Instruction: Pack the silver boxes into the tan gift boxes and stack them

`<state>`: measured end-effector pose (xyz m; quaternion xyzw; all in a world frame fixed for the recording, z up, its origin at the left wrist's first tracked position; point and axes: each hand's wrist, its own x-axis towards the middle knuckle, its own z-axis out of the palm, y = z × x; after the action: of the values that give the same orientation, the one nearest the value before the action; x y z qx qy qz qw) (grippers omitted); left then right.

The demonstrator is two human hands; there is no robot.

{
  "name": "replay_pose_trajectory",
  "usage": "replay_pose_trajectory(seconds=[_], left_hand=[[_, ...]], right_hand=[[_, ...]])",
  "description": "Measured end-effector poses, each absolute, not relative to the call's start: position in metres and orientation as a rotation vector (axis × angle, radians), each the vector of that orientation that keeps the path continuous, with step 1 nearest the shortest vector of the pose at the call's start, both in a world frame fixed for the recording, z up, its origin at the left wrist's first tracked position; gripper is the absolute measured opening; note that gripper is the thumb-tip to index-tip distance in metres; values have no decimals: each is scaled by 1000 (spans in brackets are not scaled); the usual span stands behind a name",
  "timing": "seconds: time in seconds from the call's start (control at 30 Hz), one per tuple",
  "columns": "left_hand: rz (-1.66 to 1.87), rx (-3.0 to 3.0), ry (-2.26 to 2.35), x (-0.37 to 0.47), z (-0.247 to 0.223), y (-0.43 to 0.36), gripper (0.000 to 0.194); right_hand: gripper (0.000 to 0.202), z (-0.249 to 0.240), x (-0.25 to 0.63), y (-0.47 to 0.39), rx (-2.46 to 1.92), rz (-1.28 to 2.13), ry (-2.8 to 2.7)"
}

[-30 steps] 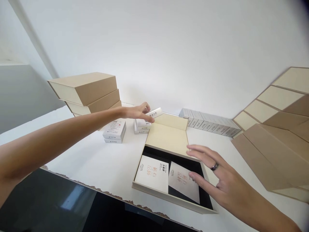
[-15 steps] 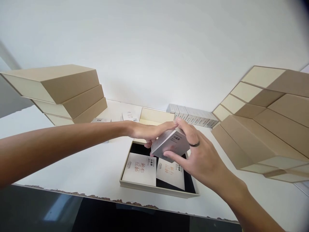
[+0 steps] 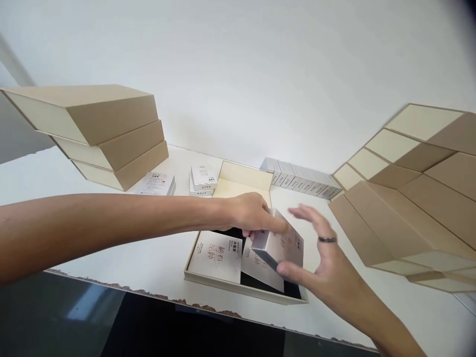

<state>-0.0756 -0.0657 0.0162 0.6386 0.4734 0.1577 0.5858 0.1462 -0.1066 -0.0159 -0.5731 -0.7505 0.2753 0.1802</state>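
Observation:
An open beige gift box (image 3: 208,278) with a black inside lies near the table's front edge, its lid (image 3: 243,182) folded back. Two white printed packs lie in it, one flat at the left (image 3: 217,249) and one tilted beside it (image 3: 260,267). My left hand (image 3: 253,218) and my right hand (image 3: 323,265) both hold a third small white pack (image 3: 280,244), tilted, just above the box's right part. My right hand wears a dark ring, its thumb under the pack and its fingers spread.
Three closed beige boxes (image 3: 107,131) are stacked at the back left. More beige boxes (image 3: 409,198) pile up at the right. Small white packs (image 3: 203,179) lie behind the open box, one more (image 3: 156,183) to their left, and a row (image 3: 301,178) lines the wall.
My left hand took a white pack from the small stack behind the box and brought it forward. My right hand joined it, and both have lowered the pack towards the box's right side.

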Motion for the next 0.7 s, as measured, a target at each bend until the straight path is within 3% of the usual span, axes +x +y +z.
replay_pose_trajectory(seconds=[0.23,0.37,0.5,0.7], left_hand=[[275,1658,1158,-91,10,-76,49],[24,2010,1358,-115,22,-93,49],[-187,2143,1229,-132,30,-111,44],[-342,2451,1164,-118,12,-121,72]], right_hand=[[83,-7,136,-99,-1307,605,-2677],[64,-5,124,-85,-1409,831,-2845],[45,0,118,-80,-1389,1022,-2903],[53,0,114,-89,-1502,1082,-2859]])
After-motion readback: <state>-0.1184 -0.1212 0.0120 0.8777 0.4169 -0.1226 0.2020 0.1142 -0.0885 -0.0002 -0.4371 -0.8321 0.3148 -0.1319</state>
